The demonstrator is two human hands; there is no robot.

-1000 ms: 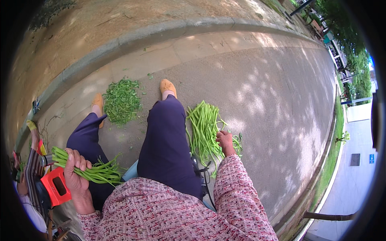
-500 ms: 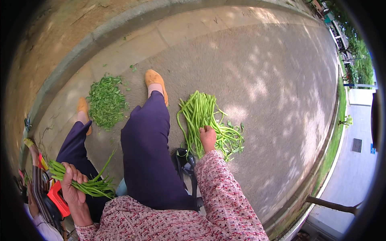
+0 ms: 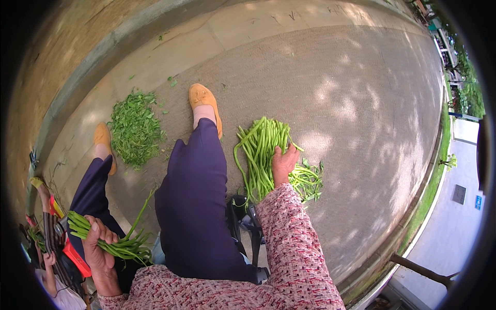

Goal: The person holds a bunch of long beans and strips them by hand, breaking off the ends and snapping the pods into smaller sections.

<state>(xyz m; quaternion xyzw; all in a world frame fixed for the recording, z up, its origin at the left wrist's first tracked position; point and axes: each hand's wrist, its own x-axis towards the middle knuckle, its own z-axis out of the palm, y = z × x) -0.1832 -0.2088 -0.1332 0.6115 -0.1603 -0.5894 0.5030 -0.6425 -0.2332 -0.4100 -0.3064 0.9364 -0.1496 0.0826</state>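
Note:
My left hand (image 3: 99,240) is closed around a bunch of long green vegetable stems (image 3: 135,248), held low at the left beside my thigh. The cut-looking ends stick out past my thumb side, and one stem angles up and away. On the pavement right of my knee lies a pile of the same long green stems (image 3: 257,147), with leafy tips (image 3: 312,181) at its right edge. My right hand (image 3: 284,163) rests on this pile's right side, thumb and fingers apart against the stems. A heap of loose green leaves (image 3: 135,129) lies between my feet.
Two orange shoes (image 3: 205,101) stand on the pavement at the end of my dark trousers. A black strapped object (image 3: 248,217) sits under the stem pile's near end. Another person's hand (image 3: 49,258) and a red item (image 3: 76,257) are at far left. A kerb (image 3: 111,39) curves behind.
My right hand has shifted a little right and farther out over the stem pile, and its thumb and fingers have spread. My left hand keeps its bunch.

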